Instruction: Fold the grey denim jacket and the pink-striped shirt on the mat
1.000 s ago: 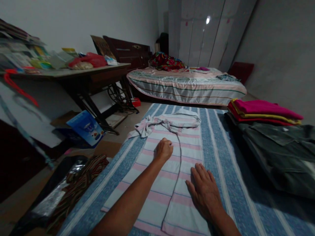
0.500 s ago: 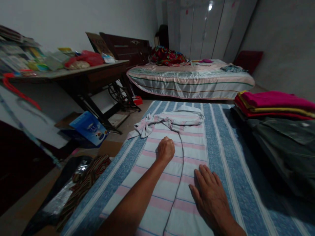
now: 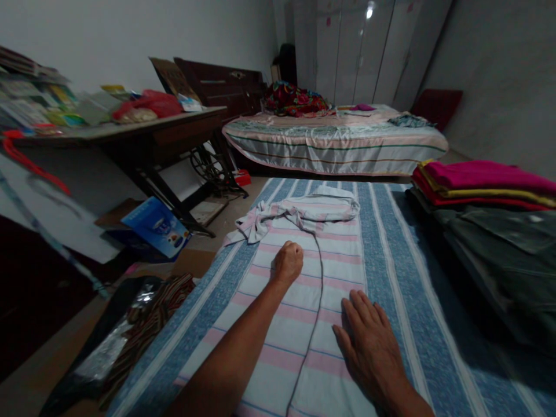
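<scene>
White cloth garment with broad pink stripes and thin blue lines (image 3: 295,313), spread lengthwise from centre to 6 o'clock on blue cloth sheet with white stripes (image 3: 434,324); 12 o'clock end rumpled
Left hand (image 3: 288,262) on garment at 6 o'clock; grip curled into fist, cannot tell if cloth inside
Right hand (image 3: 371,339) between 4 and 5 o'clock, palm down over garment edge; grip flat, fingers extended, grasping nothing
Folded magenta, yellow and red cloth stack (image 3: 490,179) at 3 o'clock
</scene>
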`<move>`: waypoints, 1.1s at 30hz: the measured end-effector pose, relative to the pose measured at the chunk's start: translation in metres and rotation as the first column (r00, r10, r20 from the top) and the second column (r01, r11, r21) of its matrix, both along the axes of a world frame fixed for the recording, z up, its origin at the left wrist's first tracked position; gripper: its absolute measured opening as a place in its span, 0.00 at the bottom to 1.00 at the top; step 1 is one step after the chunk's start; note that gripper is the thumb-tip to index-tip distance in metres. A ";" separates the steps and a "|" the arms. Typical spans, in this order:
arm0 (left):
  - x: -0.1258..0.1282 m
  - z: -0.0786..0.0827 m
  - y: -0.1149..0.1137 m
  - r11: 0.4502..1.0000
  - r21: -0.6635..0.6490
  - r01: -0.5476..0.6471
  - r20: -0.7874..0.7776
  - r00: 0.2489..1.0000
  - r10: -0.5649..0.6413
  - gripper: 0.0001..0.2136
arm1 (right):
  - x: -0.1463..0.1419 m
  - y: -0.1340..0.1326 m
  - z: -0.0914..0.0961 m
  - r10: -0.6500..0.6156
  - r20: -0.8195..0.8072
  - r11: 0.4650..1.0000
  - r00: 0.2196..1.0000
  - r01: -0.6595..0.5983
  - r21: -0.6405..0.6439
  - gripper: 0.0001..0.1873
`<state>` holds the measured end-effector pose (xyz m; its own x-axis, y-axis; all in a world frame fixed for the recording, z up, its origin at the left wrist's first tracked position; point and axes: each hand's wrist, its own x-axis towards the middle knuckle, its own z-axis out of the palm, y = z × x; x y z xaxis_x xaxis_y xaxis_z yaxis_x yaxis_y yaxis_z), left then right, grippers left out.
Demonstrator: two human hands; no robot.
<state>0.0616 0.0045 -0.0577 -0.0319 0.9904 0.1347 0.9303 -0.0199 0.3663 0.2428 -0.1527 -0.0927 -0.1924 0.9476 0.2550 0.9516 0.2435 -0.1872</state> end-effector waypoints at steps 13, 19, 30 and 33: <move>0.011 -0.001 0.001 0.996 -0.031 0.081 -0.236 0.968 -0.086 0.11 | 0.000 0.000 0.003 0.000 0.018 1.000 1.000 0.000 0.004 0.23; 0.004 0.002 0.003 0.993 -0.044 0.110 -0.200 0.973 -0.117 0.10 | 0.001 -0.001 0.002 0.000 -0.006 1.000 1.000 0.000 0.000 0.23; -0.012 0.001 0.010 0.981 -0.032 0.192 0.057 0.980 -0.190 0.07 | 0.002 -0.002 0.000 0.004 0.030 1.000 1.000 -0.004 0.028 0.23; -0.007 0.003 0.009 0.982 -0.047 0.184 0.053 0.982 -0.181 0.05 | 0.002 -0.002 -0.002 0.006 0.029 0.999 1.000 -0.007 0.035 0.23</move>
